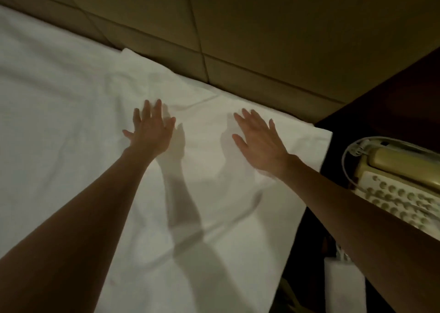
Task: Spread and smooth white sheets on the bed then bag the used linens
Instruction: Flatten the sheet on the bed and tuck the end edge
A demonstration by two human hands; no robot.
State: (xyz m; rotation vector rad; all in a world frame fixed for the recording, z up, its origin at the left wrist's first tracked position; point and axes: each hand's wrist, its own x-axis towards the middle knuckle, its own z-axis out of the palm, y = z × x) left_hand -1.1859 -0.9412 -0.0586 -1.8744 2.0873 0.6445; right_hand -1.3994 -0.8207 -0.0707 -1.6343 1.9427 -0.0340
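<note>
A white sheet (71, 112) covers the bed and fills the left and middle of the view, with soft creases near the head end. My left hand (151, 128) lies flat on the sheet, fingers spread, palm down. My right hand (258, 141) is flat too, fingers apart, a little to the right, near the bed's corner. Both point toward the headboard. Neither hand holds anything. The sheet's corner (319, 134) reaches the mattress edge at the right.
A padded tan headboard (238, 27) runs along the far side of the bed. A dark nightstand (392, 93) stands at the right with a cream desk telephone (402, 182) on it. A white object (342, 286) sits low between bed and nightstand.
</note>
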